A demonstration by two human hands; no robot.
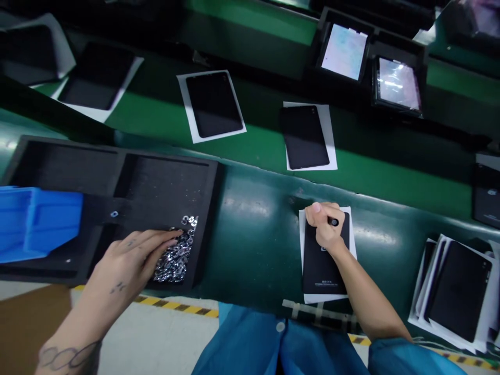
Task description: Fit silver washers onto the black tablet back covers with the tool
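My left hand [136, 258] reaches into a black foam tray [209, 208]. Its thumb and fingers are pinched together at the edge of a pile of small shiny metal parts [172, 264]. What sits between the fingertips, if anything, is hidden. My right hand [325, 224] is a fist around a black pen-shaped tool [333, 222], whose end pokes out beside the fingers. That fist is above the upper part of a black tablet [322, 268], lying back up on a white sheet [353, 245]. The tool's tip cannot be seen.
A blue bin [54, 224] stands in the tray's left side. At right lies a stack of tablets with white sheets [459, 289]. Beyond the bench edge, on a green surface, rest more tablets [214, 104] on sheets, and a black holder [373, 41] carries two lit screens.
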